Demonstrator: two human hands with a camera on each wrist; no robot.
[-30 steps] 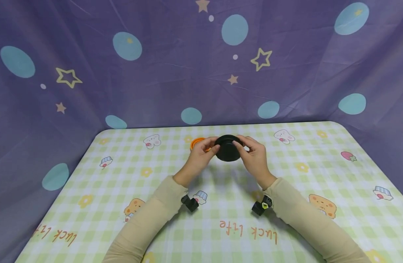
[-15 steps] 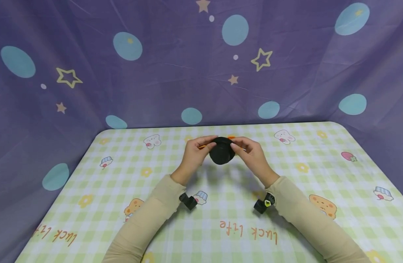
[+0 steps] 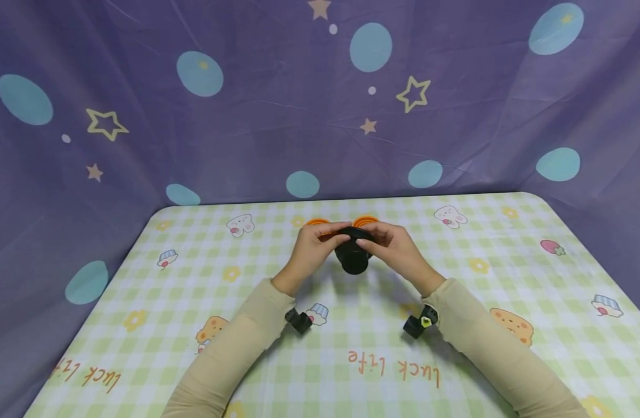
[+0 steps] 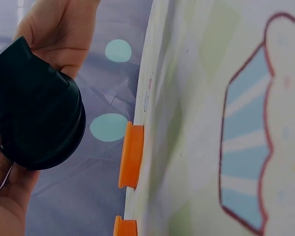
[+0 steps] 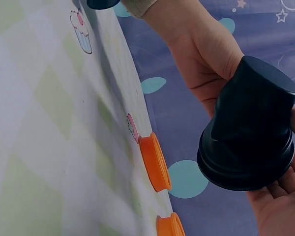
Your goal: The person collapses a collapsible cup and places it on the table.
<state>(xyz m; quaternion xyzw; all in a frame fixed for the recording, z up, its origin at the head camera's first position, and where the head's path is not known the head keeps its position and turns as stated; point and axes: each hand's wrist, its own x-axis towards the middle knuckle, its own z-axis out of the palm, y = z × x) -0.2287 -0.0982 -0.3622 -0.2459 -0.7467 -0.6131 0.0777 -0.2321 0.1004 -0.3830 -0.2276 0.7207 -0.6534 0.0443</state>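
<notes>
A black collapsible cup (image 3: 354, 262) with a wide rim is held between both hands above the table, rim up and its narrower end pointing down toward me. My left hand (image 3: 310, 248) pinches the rim from the left, thumb in front. On the right side, my right hand (image 3: 395, 248) pinches the same rim. The right wrist view shows the cup (image 5: 250, 128) drawn out, its wall bent and uneven. Just behind the hands, two flat orange ringed discs, like folded cups, lie on the table: one at left (image 3: 317, 222), one at right (image 3: 365, 221).
A green-and-white checked cloth (image 3: 278, 360) with cartoon prints covers the table. Behind its far edge hangs a purple curtain (image 3: 267, 139) with stars and blue ovals. Small black cameras (image 3: 299, 320) are strapped to both wrists.
The cup has shifted slightly left and toward me. Its lower part has gone from short and wide to longer, with a narrower end pushed out. Both orange discs now show behind the hands.
</notes>
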